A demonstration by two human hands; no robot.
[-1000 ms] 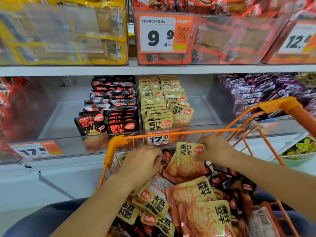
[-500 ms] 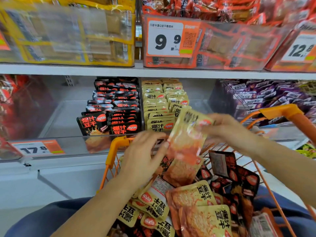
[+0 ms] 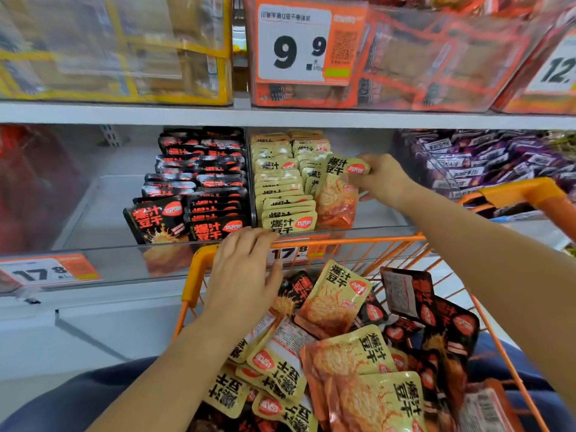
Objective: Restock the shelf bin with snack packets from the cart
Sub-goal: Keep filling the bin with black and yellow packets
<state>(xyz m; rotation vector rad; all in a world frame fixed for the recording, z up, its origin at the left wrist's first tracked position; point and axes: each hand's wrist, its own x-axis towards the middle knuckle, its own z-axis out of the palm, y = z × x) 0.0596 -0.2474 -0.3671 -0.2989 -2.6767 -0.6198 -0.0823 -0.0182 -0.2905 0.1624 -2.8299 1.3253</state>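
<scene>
One view only is supplied, from the head camera, so all findings rest on it.

Right hand (image 3: pixel 385 179): fingers and thumb pinch the top edge of a yellow snack packet (image 3: pixel 338 194), which hangs upright below the grip, inside the clear shelf bin (image 3: pixel 374 227). Just left of the grip stand two rows of matching yellow packets (image 3: pixel 282 188), upright and closely filed. The held packet sits at the front right of these rows; whether its lower edge already rests on the bin floor I cannot tell, as the bin's front wall blurs that area.

Left hand (image 3: pixel 246 275): fingers relaxed and spread, holding nothing, lying over the near rim of the orange cart (image 3: pixel 199 266). Directly below and right of this hand the cart contains a loose heap of yellow cart packets (image 3: pixel 333 297) mixed with black cart packets (image 3: pixel 445 325).

Beyond the yellow rows, further left of the right-hand grip, black shelf packets (image 3: pixel 202 188) occupy the neighbouring compartment (fairly full at the front, with bare floor to its left).

Progress, as a judgement: partly complete. The yellow rows are well stocked, with open space remaining to the right of the grip. A substantial quantity is left in the cart, so many placements appear outstanding. The present step is seating the held packet.
</scene>
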